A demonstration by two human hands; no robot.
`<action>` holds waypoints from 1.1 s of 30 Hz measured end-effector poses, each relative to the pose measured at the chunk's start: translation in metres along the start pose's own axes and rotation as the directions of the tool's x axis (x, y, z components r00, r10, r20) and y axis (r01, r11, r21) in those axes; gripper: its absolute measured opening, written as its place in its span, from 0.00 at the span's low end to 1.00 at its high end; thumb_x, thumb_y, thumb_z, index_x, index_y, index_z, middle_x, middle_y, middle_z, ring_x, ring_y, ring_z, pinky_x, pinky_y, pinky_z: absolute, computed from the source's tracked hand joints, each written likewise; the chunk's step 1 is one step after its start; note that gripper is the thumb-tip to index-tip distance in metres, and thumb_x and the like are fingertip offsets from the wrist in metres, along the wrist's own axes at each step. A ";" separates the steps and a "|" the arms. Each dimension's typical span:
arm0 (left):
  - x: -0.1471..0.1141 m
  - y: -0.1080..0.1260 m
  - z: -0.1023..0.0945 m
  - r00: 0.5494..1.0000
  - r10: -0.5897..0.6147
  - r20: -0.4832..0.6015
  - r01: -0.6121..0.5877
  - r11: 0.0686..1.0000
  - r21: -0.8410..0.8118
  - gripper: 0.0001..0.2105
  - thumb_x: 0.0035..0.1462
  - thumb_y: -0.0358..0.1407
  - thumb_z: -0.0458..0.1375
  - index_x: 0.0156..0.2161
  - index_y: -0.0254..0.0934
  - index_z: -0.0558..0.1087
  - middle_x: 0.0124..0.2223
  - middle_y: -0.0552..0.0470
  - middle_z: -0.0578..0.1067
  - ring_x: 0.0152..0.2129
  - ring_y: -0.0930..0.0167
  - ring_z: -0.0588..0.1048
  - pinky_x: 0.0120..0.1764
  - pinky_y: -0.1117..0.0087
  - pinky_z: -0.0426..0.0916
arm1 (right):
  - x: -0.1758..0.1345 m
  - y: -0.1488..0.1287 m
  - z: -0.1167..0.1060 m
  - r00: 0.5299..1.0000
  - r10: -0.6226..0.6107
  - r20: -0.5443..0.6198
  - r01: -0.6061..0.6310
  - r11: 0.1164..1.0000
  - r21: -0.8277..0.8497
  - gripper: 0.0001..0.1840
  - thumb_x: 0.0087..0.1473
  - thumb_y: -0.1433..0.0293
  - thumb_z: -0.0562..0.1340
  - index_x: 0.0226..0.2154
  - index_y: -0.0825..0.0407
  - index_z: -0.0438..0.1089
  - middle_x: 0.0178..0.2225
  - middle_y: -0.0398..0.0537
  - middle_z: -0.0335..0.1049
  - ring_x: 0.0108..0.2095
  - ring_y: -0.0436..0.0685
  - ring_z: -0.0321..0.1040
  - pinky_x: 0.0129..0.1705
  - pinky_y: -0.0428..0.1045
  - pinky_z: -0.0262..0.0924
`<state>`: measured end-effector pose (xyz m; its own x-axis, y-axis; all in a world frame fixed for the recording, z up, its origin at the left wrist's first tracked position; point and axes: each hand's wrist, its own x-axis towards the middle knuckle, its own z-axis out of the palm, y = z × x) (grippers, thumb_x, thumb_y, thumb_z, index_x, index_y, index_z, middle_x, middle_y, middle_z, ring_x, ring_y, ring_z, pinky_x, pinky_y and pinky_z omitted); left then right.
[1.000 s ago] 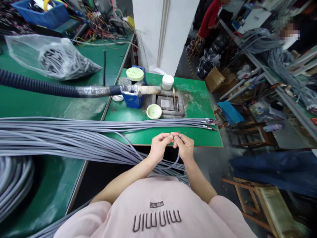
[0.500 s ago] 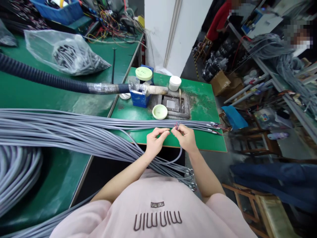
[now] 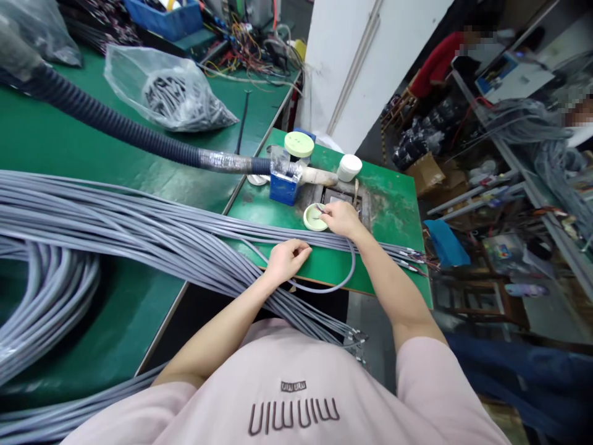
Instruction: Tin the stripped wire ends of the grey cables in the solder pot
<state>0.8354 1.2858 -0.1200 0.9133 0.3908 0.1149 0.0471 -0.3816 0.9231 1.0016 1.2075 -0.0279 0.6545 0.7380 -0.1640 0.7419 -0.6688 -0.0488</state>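
My right hand (image 3: 340, 218) is closed on the end of a grey cable (image 3: 353, 266). The cable's thin stripped wires reach over a shallow pale green dish (image 3: 309, 225). From that hand the cable loops down past the table's front edge and back left. My left hand (image 3: 286, 261) rests by the front edge with thumb and fingers pressed together, and nothing shows in them. Beside and behind it lies a thick bundle of grey cables (image 3: 139, 228), which runs on under my right forearm. Further cable ends with exposed wires (image 3: 424, 259) lie at the right edge.
Behind the dish is a sooty recessed square unit (image 3: 365, 213). A corrugated hose (image 3: 152, 145) ends over it, propped on a blue box (image 3: 283, 188). A white tub (image 3: 349, 167) and a round green lid (image 3: 299, 144) stand nearby. A person in red (image 3: 430, 68) is further off.
My right hand has moved forward from beside my left hand to the dish, taking the cable's wire end along. My left hand stays near the front edge. The view has shifted.
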 end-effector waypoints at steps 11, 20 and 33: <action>-0.002 0.001 0.000 0.993 0.109 -0.054 -0.108 0.994 0.026 0.06 0.56 0.35 0.56 0.31 0.37 0.74 0.25 0.54 0.73 0.23 0.74 0.69 0.29 0.73 0.62 | 0.013 -0.015 0.000 0.987 0.035 0.156 -0.004 0.981 -0.193 0.16 0.54 0.65 0.55 0.38 0.54 0.75 0.39 0.57 0.76 0.39 0.62 0.72 0.34 0.49 0.56; -0.004 0.002 -0.002 0.979 0.177 -0.103 -0.177 0.984 0.010 0.06 0.57 0.35 0.55 0.31 0.38 0.74 0.24 0.54 0.72 0.22 0.73 0.70 0.29 0.73 0.63 | 0.010 0.005 -0.013 0.998 0.009 0.056 -0.003 0.993 -0.116 0.14 0.52 0.65 0.57 0.29 0.54 0.76 0.32 0.51 0.76 0.33 0.56 0.69 0.30 0.47 0.50; -0.002 0.002 0.000 0.970 0.209 -0.126 -0.206 0.978 0.037 0.07 0.58 0.35 0.55 0.31 0.37 0.74 0.25 0.53 0.73 0.23 0.73 0.70 0.29 0.72 0.62 | 0.032 0.068 -0.005 0.935 0.353 0.004 -0.350 0.928 -0.126 0.12 0.50 0.66 0.58 0.30 0.53 0.77 0.36 0.54 0.76 0.38 0.58 0.71 0.34 0.47 0.56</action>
<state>0.8333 1.2841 -0.1188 0.8444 0.4048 0.3509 -0.1272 -0.4848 0.8653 1.0743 1.1861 -0.0314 0.8738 0.4537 -0.1749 0.4778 -0.8679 0.1361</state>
